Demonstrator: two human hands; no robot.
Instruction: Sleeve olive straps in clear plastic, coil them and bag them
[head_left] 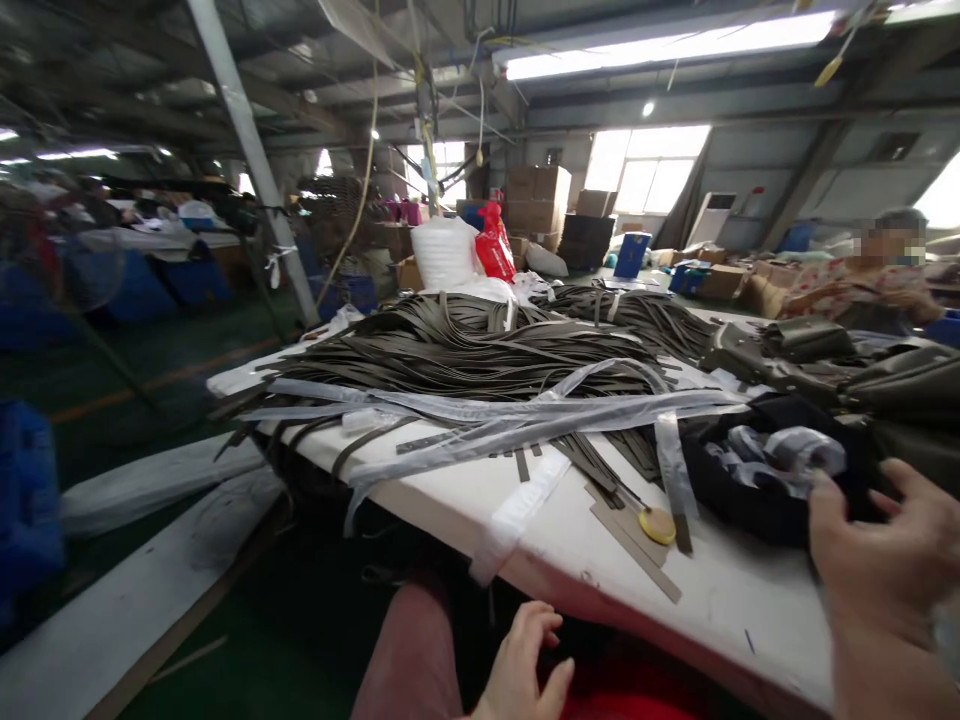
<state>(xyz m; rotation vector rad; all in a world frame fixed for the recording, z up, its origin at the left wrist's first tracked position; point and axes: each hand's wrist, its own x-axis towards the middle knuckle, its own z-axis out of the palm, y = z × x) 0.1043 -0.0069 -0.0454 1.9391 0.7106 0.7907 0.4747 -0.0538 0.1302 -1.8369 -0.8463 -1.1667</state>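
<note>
while the pile of dark straps (pixel 480 350) sits heaped, untouched, on the white table (pixel 750 600), our right hand (pixel 885 570), fingers loose and empty, meets the dark cloth bundle (pixel 757 490) just right of the pile; our left hand (pixel 525 665) hangs open, empty, well below the pile.

- Daylight pours from a long roof skylight (pixel 667 45) and the far windows (pixel 649 170); both are blown out to plain white.
- The hall under the roof is dim, and the floor (pixel 225 620) beside me is dark.
- The white table (pixel 570 540) is evenly lit, with soft shadows under the strap pile (pixel 465 350).
- The clear plastic strips (pixel 495 410) give off a pale sheen.
- The left edge smears: a blue crate (pixel 26 500) there is blurred.
- My right hand (pixel 892 570) and left hand (pixel 525 670) look soft, too close for focus.
- The pillar (pixel 247 150) leans, bent by the wide lens.
</note>
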